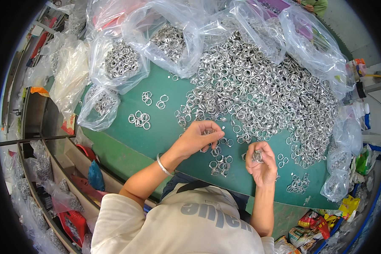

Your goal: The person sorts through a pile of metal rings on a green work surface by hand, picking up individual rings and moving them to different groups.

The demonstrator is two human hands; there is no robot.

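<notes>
My left hand (pixel 199 137), with a bangle (pixel 162 165) on its wrist, is curled over the table near the large pile's lower edge. Silvery metal rings show within its bent fingers. To its right, my right hand (pixel 262 164) is turned up, its fingers closed around a few metal rings (pixel 257 156). Below and between the hands lies a small cluster of rings (pixel 220 165). A big heap of silvery rings (pixel 258 89) spreads across the table beyond both hands. Another small group of rings (pixel 298 183) lies right of my right hand.
Small ring groups (pixel 139 120) sit at the left of the green table (pixel 165 144). Clear bags of rings (pixel 122 61) stand along its far side. Crates and shelves (pixel 61 169) fill the left. Coloured packets (pixel 313 224) lie at lower right. Another person's hand (pixel 309 7) shows at the far edge.
</notes>
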